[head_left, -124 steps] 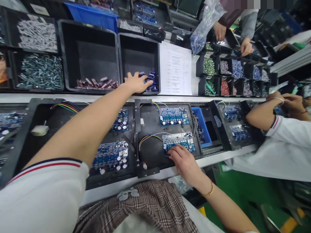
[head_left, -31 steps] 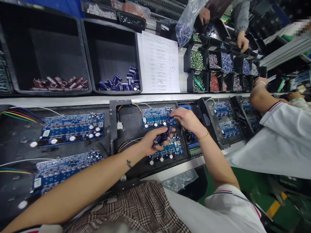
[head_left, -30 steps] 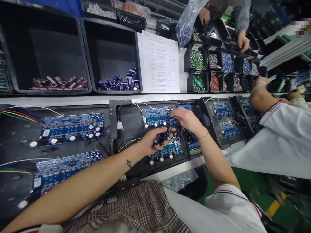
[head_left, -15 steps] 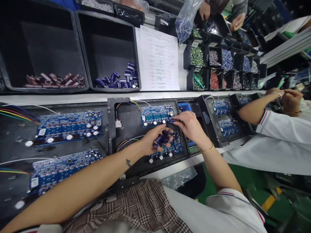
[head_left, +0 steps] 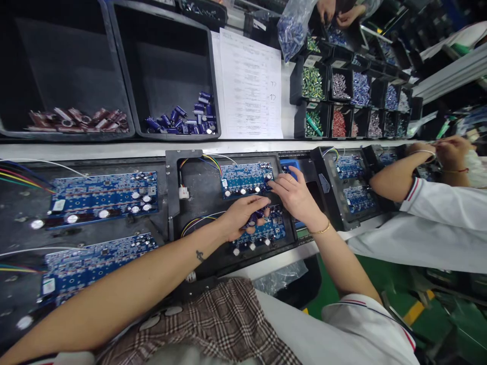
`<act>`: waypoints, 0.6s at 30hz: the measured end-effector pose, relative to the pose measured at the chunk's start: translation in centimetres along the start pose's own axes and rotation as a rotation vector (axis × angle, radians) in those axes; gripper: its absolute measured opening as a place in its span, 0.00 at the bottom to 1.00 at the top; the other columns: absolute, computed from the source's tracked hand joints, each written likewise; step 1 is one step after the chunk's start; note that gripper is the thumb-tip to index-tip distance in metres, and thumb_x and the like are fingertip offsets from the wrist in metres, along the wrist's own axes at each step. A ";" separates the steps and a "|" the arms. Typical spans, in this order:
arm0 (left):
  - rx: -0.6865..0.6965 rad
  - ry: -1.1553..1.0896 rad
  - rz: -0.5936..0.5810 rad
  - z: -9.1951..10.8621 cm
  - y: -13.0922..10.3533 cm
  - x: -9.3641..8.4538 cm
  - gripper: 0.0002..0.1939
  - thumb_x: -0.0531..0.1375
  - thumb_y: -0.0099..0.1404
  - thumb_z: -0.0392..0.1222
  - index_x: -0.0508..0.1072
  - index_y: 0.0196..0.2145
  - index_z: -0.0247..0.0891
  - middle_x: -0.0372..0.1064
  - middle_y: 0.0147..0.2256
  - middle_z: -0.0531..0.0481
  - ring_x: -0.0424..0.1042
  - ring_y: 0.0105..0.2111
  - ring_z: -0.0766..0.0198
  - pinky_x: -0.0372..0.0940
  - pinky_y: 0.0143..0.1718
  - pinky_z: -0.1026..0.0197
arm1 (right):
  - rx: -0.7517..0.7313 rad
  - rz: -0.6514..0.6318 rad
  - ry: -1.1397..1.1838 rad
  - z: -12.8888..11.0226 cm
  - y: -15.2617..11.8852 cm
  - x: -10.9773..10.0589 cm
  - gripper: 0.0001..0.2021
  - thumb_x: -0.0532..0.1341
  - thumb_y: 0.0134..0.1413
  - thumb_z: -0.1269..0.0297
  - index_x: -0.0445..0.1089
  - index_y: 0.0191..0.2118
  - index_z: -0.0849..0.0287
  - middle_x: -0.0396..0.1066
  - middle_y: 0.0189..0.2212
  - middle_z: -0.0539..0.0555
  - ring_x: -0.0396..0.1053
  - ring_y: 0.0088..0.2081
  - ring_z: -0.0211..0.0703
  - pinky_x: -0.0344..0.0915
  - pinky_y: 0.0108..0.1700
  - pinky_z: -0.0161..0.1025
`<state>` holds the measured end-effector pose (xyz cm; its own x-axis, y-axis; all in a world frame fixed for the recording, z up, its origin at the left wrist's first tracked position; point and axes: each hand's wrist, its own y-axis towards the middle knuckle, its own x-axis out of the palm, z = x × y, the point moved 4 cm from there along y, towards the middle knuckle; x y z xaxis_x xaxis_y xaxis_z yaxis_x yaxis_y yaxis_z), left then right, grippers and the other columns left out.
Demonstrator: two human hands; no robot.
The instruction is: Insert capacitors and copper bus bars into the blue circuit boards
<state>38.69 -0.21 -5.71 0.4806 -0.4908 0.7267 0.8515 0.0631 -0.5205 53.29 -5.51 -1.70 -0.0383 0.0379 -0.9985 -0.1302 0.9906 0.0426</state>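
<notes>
My left hand is curled, palm up, around several dark blue capacitors, partly hidden by its fingers. It hovers over the lower blue circuit board in the middle black tray. My right hand pinches a dark capacitor at the right end of the upper circuit board; its fingertips cover part of it. Silver-topped capacitors stand in a row along that board's near edge. Coloured wires run off its left end.
Behind are a bin of brown capacitors, a bin of blue capacitors, a printed sheet and small-part compartments. More boards lie left. At right are a co-worker's arms; another person's hands are at the top.
My right hand has spread its fingers more and shifted slightly, staying at the upper board's right end. My left hand's thumb and fingers have closed further over the capacitors.
</notes>
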 end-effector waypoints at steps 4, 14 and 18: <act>-0.002 0.124 0.060 -0.1 0.0 0.0 0.15 0.69 0.57 0.46 0.71 0.34 0.34 0.61 0.28 0.55 0.59 0.19 0.77 0.41 0.13 0.73 | -0.067 -0.024 0.099 0.5 0.1 0.6 0.17 0.50 0.66 0.71 0.68 0.55 0.54 0.73 0.43 0.56 0.64 0.55 0.49 0.51 0.66 0.59; -0.001 0.304 0.058 -0.1 0.2 -0.2 0.17 0.71 0.52 0.44 0.76 0.37 0.33 0.58 0.21 0.56 0.57 0.20 0.72 0.45 0.14 0.71 | 0.083 0.025 0.384 -2.9 -0.9 -3.9 0.15 0.55 0.65 0.63 0.67 0.56 0.47 0.75 0.45 0.51 0.68 0.52 0.46 0.55 0.64 0.54; -0.021 0.123 0.032 0.1 0.3 0.0 0.12 0.64 0.57 0.35 0.75 0.40 0.34 0.63 0.28 0.52 0.61 0.21 0.73 0.43 0.12 0.74 | 0.305 0.207 0.186 0.3 -0.7 -2.4 0.08 0.56 0.64 0.65 0.72 0.45 0.52 0.75 0.39 0.53 0.67 0.49 0.50 0.53 0.62 0.58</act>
<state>39.00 -0.08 -5.77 0.4769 -0.5919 0.6497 0.8311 0.0630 -0.5526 53.80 -6.20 0.62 -0.2149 0.2438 -0.9457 0.1978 0.9591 0.2023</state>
